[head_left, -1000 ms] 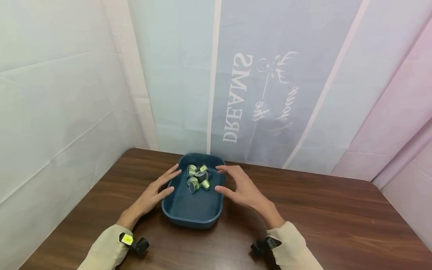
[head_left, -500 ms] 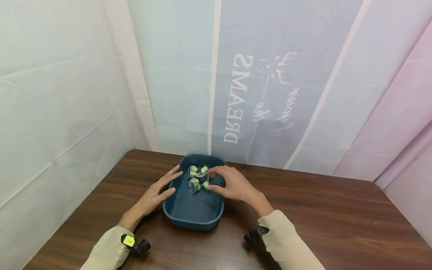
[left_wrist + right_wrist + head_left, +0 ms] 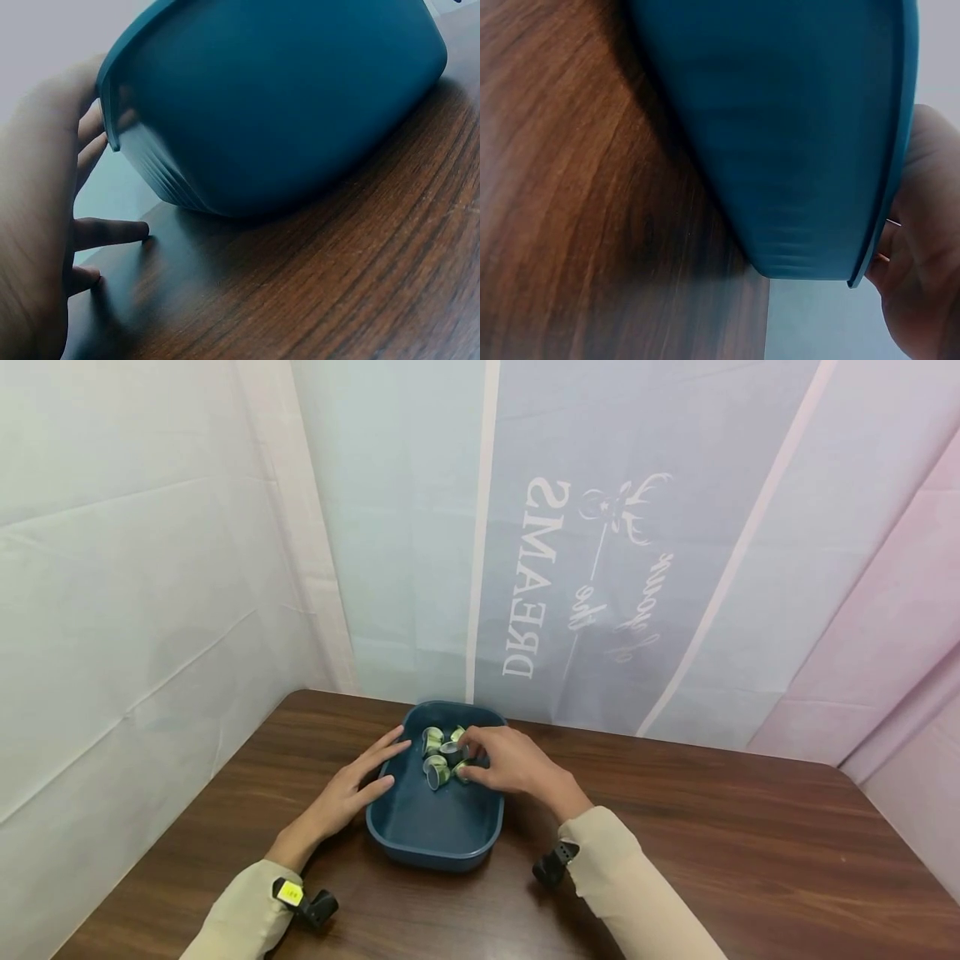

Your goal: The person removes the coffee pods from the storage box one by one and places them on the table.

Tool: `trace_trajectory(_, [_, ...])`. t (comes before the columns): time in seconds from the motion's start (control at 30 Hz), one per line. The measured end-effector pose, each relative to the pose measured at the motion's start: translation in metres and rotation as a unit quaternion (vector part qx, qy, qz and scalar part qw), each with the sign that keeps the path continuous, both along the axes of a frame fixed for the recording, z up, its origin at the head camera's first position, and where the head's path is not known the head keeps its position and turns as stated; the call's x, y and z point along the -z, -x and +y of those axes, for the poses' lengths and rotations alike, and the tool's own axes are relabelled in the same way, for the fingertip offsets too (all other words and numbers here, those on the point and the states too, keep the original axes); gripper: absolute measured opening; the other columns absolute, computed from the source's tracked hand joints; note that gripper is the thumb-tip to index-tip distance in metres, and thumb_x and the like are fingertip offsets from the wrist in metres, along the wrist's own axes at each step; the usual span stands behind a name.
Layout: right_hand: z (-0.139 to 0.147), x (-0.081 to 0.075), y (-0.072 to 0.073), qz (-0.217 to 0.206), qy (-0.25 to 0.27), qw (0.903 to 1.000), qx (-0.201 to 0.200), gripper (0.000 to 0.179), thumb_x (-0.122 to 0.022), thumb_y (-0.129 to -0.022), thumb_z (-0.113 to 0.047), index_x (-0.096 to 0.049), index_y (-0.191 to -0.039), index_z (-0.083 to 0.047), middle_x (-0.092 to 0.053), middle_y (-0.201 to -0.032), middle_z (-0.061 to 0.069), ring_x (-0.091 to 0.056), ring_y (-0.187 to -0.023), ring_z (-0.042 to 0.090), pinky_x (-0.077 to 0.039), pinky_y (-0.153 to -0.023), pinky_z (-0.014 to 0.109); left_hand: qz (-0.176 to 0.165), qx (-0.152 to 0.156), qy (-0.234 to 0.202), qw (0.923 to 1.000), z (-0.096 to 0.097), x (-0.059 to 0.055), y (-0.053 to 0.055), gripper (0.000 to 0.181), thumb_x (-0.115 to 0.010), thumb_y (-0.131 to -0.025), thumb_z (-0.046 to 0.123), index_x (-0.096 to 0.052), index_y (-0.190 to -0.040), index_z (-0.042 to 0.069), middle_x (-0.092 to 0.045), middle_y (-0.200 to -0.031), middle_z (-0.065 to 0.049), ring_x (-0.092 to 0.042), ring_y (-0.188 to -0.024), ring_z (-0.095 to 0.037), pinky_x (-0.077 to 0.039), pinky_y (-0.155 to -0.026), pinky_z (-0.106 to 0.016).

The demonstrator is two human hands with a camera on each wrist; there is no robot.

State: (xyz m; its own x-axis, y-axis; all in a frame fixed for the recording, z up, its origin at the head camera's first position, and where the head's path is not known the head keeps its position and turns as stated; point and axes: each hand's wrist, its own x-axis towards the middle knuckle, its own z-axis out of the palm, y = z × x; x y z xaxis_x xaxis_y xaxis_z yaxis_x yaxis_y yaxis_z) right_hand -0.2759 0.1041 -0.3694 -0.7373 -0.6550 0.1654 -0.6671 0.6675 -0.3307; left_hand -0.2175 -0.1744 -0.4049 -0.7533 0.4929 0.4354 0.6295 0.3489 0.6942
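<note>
In the head view, a blue rectangular plastic bin [image 3: 435,843] stands on the table, holding several coffee capsules. Most are green with pale lids, such as the capsule [image 3: 438,774] near the front of the cluster. A dark capsule [image 3: 452,750] lies in the middle. My left hand [image 3: 341,797] is spread along the bin's left rim, fingers fairly straight. From the right, my right hand [image 3: 513,764] reaches over the rim, its bent index finger and thumb at the dark capsule and a green one; I cannot tell whether it grips either. Both wrist views show mainly the bin's outer wall [image 3: 277,97].
The dark wooden table [image 3: 675,827] extends widely to the right and ends at a printed cloth backdrop [image 3: 405,527] just behind the bin. A pale cloth wall [image 3: 150,610] runs along the left side. Black wrist cameras sit at both sleeves.
My right hand has moved left and into the bin, down to the capsules, its fingers drawing closer together. The left hand stays at the left rim.
</note>
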Motion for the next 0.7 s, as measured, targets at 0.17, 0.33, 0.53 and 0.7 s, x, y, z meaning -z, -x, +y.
trace_trajectory(0.17, [-0.003,0.000,0.003,-0.007,-0.021,0.9997,0.005,0.037,-0.071,-0.087,-0.037,-0.064,-0.118,-0.019,-0.067,-0.098,-0.003,-0.062,-0.087,0.013,-0.050,-0.071,0.031,-0.001,0.000,-0.001,1.0000,0.000,-0.001,0.000,0.048,-0.050,-0.096,0.002,-0.041,-0.143,-0.001,-0.022,-0.154,-0.021,-0.020,-0.139,-0.042,-0.021,-0.103,-0.066])
trace_trajectory(0.33, [-0.006,-0.002,0.005,-0.013,-0.030,0.9995,-0.005,0.033,-0.074,-0.084,-0.033,-0.066,-0.114,-0.020,-0.067,-0.097,-0.005,-0.063,-0.087,0.013,-0.050,-0.073,0.031,0.002,-0.001,0.002,1.0000,0.000,0.000,0.001,0.048,-0.050,-0.096,0.001,-0.041,-0.143,-0.001,-0.022,-0.154,-0.022,-0.021,-0.139,-0.043,-0.022,-0.102,-0.066])
trace_trajectory(0.53, [-0.010,-0.001,0.007,-0.020,-0.047,0.9985,-0.019,0.026,-0.079,-0.080,-0.030,-0.068,-0.103,-0.023,-0.066,-0.094,-0.012,-0.061,-0.084,0.005,-0.049,-0.073,0.029,-0.001,0.001,0.000,1.0000,0.000,0.000,0.000,0.047,-0.049,-0.097,0.003,-0.041,-0.143,-0.001,-0.022,-0.154,-0.022,-0.021,-0.139,-0.042,-0.022,-0.102,-0.066])
trace_trajectory(0.7, [-0.012,-0.003,0.010,-0.042,-0.071,0.9961,-0.032,0.025,-0.080,-0.079,-0.029,-0.068,-0.100,-0.027,-0.064,-0.092,-0.013,-0.060,-0.083,0.003,-0.049,-0.073,0.029,0.000,0.003,0.000,1.0000,0.000,0.000,0.000,0.047,-0.049,-0.097,0.003,-0.040,-0.143,-0.001,-0.021,-0.154,-0.023,-0.021,-0.139,-0.043,-0.023,-0.101,-0.066])
